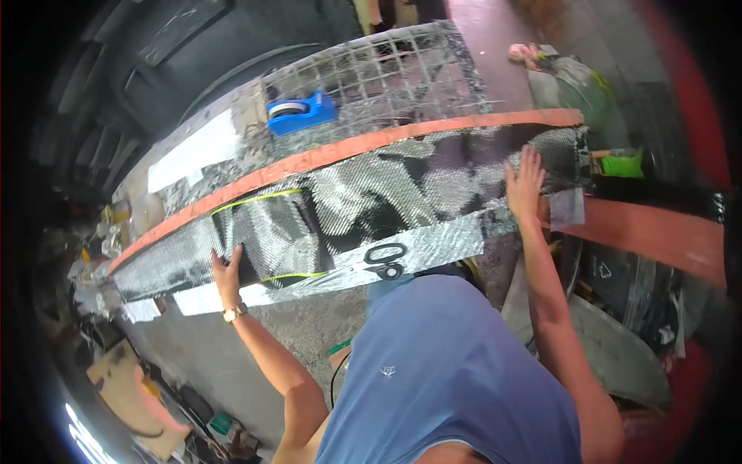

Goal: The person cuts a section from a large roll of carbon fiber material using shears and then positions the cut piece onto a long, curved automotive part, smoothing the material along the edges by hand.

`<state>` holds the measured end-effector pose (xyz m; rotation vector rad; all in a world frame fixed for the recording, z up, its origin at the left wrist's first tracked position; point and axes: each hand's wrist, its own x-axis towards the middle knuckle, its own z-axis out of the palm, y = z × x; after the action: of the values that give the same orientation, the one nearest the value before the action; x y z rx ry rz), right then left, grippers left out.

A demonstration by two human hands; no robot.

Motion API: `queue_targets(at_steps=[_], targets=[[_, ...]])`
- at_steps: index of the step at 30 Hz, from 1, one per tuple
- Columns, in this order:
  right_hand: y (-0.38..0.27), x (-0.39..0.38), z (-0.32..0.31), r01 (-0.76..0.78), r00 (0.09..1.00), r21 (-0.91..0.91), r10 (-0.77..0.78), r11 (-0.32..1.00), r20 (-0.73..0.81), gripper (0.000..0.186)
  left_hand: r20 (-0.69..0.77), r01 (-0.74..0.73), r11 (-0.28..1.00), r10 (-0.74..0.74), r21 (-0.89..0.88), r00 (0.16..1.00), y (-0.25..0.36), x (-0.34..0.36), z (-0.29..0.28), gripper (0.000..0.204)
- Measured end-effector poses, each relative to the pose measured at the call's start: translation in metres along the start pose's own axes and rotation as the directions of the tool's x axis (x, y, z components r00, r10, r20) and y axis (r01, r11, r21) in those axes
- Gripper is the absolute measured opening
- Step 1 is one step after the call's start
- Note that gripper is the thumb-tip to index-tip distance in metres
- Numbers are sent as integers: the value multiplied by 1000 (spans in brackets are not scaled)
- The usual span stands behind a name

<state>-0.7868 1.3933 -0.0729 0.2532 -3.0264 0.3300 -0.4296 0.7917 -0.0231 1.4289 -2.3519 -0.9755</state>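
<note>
My left hand [227, 272] rests with fingers apart at the lower left of a yellow-edged piece of woven fabric [269, 232]. That piece lies on a long strip of glossy grey-black woven fabric [379, 193]. My right hand [527, 184] lies flat on the strip's right part, fingers extended. A salmon-pink band [340, 149] runs along the strip's far edge. Black-handled scissors [385, 250] lie on a pale silvery sheet [448, 240] along the near edge.
Behind are a mesh-covered table [471, 81], blue tape dispenser [301, 112] and white paper [193, 151]. At the right are a green bag [572, 100] and a salmon board [649, 236]; cluttered cardboard [108, 379] lies lower left.
</note>
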Motion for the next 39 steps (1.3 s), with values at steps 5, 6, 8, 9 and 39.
queue_targets(at_steps=[5, 6, 8, 9, 39], targets=[[14, -7, 0, -25, 999, 19, 26, 999, -31, 72, 237, 140, 958, -79, -250, 968, 39, 5, -2, 36], [11, -7, 1, -22, 1000, 22, 23, 1000, -21, 73, 216, 169, 937, -105, -304, 971, 33, 7, -13, 35], [10, -9, 1, -23, 1000, 23, 24, 999, -18, 72, 235, 201, 879, -105, -433, 966, 35, 9, -27, 30], [9, -9, -1, -21, 1000, 23, 21, 1000, -16, 72, 220, 198, 895, -115, -400, 969, 33, 13, -39, 26], [0, -5, -12, 9, 1000, -67, -8, 998, 17, 79, -19, -283, 912, 291, -296, 957, 84, 44, -5, 46]])
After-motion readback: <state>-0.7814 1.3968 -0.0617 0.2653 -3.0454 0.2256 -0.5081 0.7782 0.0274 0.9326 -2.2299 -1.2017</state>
